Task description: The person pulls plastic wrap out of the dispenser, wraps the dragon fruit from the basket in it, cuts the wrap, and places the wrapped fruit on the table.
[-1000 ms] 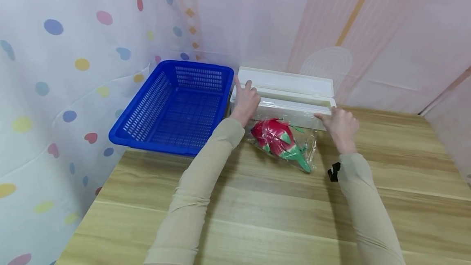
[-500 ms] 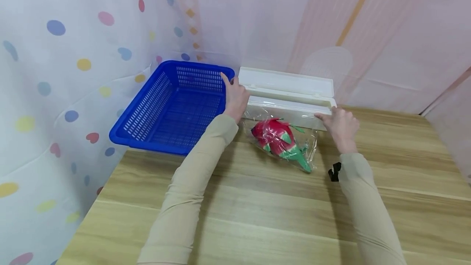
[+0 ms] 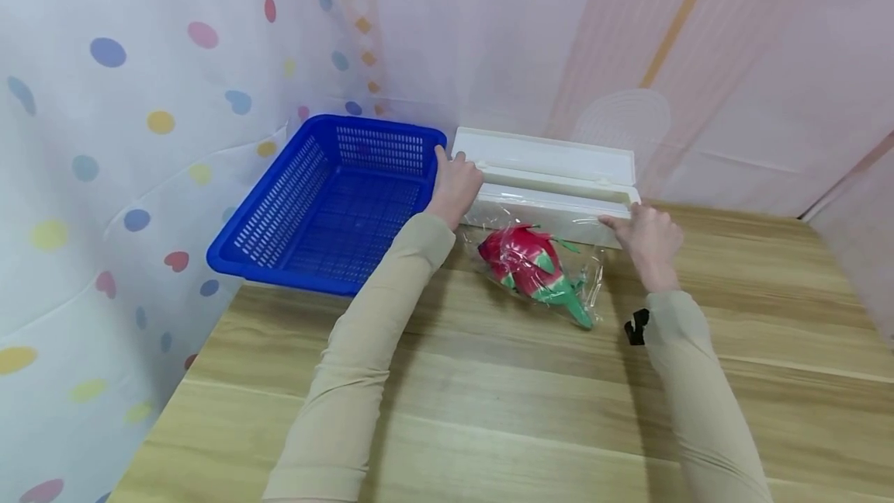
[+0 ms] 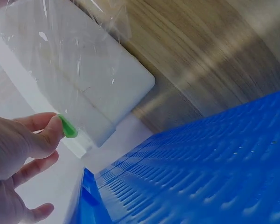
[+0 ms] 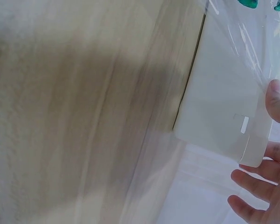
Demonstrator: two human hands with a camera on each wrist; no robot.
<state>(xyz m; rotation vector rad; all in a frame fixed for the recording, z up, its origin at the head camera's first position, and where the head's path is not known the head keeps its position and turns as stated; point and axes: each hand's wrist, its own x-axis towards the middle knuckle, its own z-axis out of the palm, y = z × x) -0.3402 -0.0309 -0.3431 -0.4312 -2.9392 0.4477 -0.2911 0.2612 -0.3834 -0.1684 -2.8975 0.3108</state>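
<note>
A long white box point(image 3: 482, 214) lies at the back of the table, its lid point(image 3: 545, 152) raised behind it. Between thumb and forefinger, my left hand point(image 3: 455, 189) pinches a small green tab point(image 4: 70, 128) at the box's left end. My right hand point(image 3: 651, 243) grips the other end, its thumb on the front upper edge and the other fingers behind. In front lies a red and green dragon fruit point(image 3: 520, 254) in clear plastic point(image 5: 244, 39), which spreads up over the box front towards both hands. The tab is hidden in the head view.
A blue perforated basket point(image 3: 282, 279) stands at the left, its rim close beside my left hand. A black clip-like piece point(image 3: 635, 327) lies by my right sleeve. Printed curtains point(image 3: 503, 45) hang behind the wooden table point(image 3: 482, 418).
My left hand moves left along the box towards the basket, then slightly back right. My right hand, the box, the dragon fruit and the basket stay where they were.
</note>
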